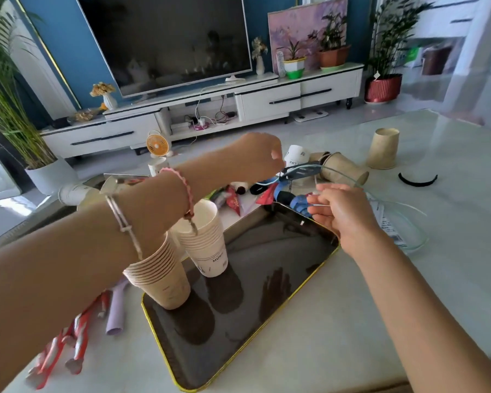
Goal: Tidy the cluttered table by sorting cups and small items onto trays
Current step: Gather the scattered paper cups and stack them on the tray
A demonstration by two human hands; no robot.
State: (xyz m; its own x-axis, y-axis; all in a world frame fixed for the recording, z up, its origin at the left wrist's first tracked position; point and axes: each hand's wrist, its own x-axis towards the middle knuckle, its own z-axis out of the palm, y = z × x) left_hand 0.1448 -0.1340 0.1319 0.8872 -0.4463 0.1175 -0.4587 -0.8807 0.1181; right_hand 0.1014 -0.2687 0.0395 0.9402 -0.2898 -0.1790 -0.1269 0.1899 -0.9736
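Two cup stacks (165,279) (210,251) counted on one dark tray (281,251), one upturned brown cup (383,148), one brown cup laid on its side (345,168), one black hair band (417,181).

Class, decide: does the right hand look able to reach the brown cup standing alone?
Probably yes: the table between the right hand and the brown cup is nearly bare, though its fingers pinch a thin tube.
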